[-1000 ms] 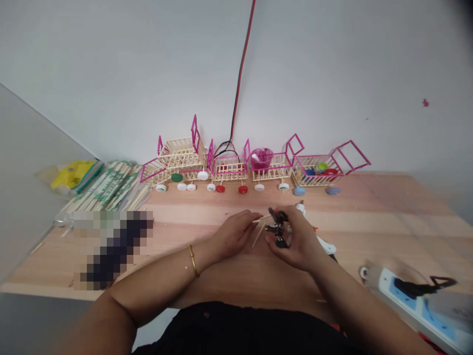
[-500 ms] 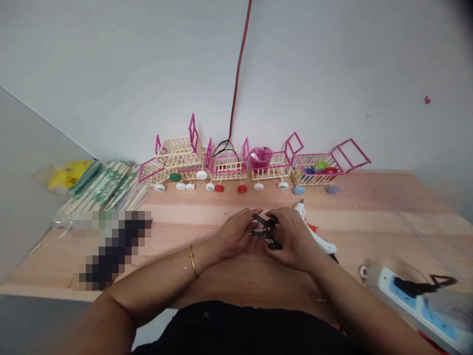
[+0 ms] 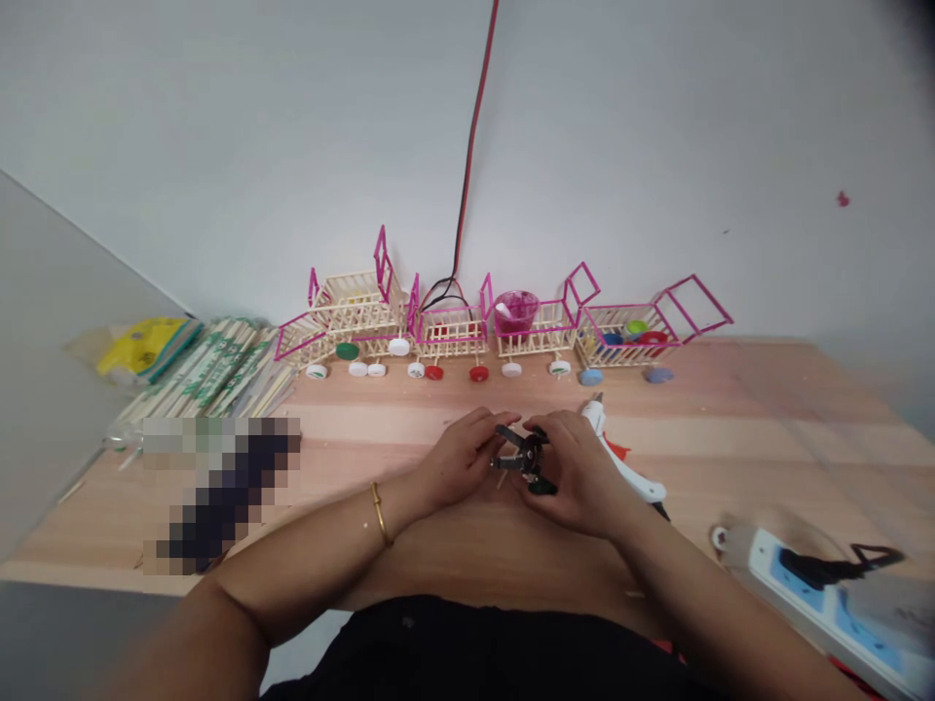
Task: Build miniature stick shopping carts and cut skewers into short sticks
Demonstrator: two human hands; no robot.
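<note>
Above the pale wooden table [image 3: 351, 428], near its front edge, your right hand [image 3: 584, 477] was wrapped around a black-handled metal hand tool [image 3: 529, 454], its two prongs apart and pointing at your left hand [image 3: 457, 462]. Your left fingers were drawn together at those prongs and seemed to pinch a thin pale wooden stick [image 3: 502, 480]; only its lower end showed, so you could not tell whether the tool touched it.

Toward the wall, small carts of pale sticks with magenta trim [image 3: 453, 353] stood in a row, with slatted baskets, handles and round cap-like wheels [image 3: 478, 374]; judging by those parts, their building looked largely finished. A translucent magenta cup [image 3: 515, 313] sat among them. The stick at your fingers seemed loose, joined to no cart. Plenty of wrapped wooden sticks [image 3: 211, 370] lay unused on the left, and a white glue gun [image 3: 634, 477] lay unheld beside your right hand.
</note>
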